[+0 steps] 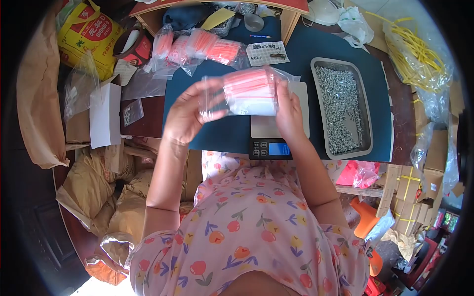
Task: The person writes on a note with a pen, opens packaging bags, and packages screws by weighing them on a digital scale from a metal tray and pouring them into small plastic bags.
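A clear plastic bag (251, 93) holding a stack of pink-and-white strips or small bags is held up above the table, between my two hands. My left hand (190, 111) has its fingers around the bag's loose clear end, and they show partly through the film. On the right edge, my right hand (290, 111) grips the bag with the thumb in front. Beneath the bag is a digital scale (301, 98) with a lit blue display, partly covered by the bag and my right hand. A metal tray (340, 111) filled with small screws sits to the right.
Several bags of pink items (202, 45) lie at the back. A white label sheet (267, 53) and a blue pen (260, 36) are near the shelf. At left stand a white box (104, 116) and a yellow bag (89, 39). Yellow straps (414, 54) lie at far right.
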Demonstrator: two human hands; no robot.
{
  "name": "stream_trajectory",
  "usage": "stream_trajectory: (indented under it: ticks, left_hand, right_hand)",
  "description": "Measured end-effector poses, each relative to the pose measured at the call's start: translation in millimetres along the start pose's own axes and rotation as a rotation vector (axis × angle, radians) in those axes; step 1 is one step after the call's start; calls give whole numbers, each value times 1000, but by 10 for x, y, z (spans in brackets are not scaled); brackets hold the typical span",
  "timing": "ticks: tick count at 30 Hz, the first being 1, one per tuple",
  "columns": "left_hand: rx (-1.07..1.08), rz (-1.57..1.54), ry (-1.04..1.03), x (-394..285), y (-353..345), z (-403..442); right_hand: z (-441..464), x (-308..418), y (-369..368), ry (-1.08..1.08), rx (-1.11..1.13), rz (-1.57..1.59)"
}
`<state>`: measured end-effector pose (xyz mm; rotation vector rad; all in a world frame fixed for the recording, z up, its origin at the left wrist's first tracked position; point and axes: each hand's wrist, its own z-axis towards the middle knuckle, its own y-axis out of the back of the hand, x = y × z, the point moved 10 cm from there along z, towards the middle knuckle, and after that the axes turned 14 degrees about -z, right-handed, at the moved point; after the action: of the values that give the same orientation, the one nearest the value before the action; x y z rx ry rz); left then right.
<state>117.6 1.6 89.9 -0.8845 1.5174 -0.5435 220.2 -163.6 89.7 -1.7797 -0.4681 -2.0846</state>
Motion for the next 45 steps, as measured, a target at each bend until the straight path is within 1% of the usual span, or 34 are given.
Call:
stream_trajectory:
  ticks: [2,4,5,8,9,12,15,18,21,24,27,30,31,32,33,34,36,37,40,41,44,45]
  left_hand:
    - [0,-13,85,224,36,-32]
    - [-1,-34,39,355,36,-42]
    - [92,-139,23,395,-104,-67]
    - [73,39,-29,524,-158,-103]
    - [63,102,-27,506,-207,-110]
    - [108,142,23,489,-221,-91]
    - [125,9,120,537,-197,-97]
    - [111,99,110,582,-191,-38]
    - [124,228,5,588,-172,78]
    - [124,175,91,642,-148,121]
    - [255,68,166,734,-265,150]
    - [223,56,253,928,-326,59]
    - [258,96,337,1076,-244,2]
    - [250,2,410,1244,-203,-44]
    - [234,-21,435,1320,-174,-75]
    - [216,-45,457,1376,-150,-104]
    - [203,-102,334,1300,-177,-111]
    - [192,-132,273,1242,-188,-118]
    - [153,-100,147,1037,-149,-64]
    - [167,-125,171,1012,-139,-59]
    - [199,-27,141,984,-18,-46]
    - [165,-41,156,952,-5,-47]
  right_hand:
    - [-122,663,17,470,-222,-321]
    - [-61,607,-10,363,-147,8]
    - [-45,551,-28,304,-110,172]
    - [-39,472,-114,279,155,572]
    - [-41,394,-72,217,20,584]
    - [-94,296,-6,193,-80,398]
    - [-124,189,39,111,-151,381]
    - [-155,215,39,75,-159,355]
    - [-237,252,-51,15,-109,382]
    - [-275,184,-49,-65,-27,444]
    - [-308,155,-51,-181,-4,498]
    - [-258,170,-46,-174,26,543]
    - [-227,245,19,-97,-32,457]
    - [-208,336,64,-22,-90,369]
    - [-200,413,119,50,-146,280]
    - [-194,499,132,188,-136,217]
    - [-244,594,123,465,-111,93]
    - [-270,563,95,479,-55,125]
    - [-448,495,-174,436,108,-112]
    - [-513,517,-232,456,132,-149]
    - [-527,436,-265,333,181,43]
    - [-486,327,-266,212,184,125]
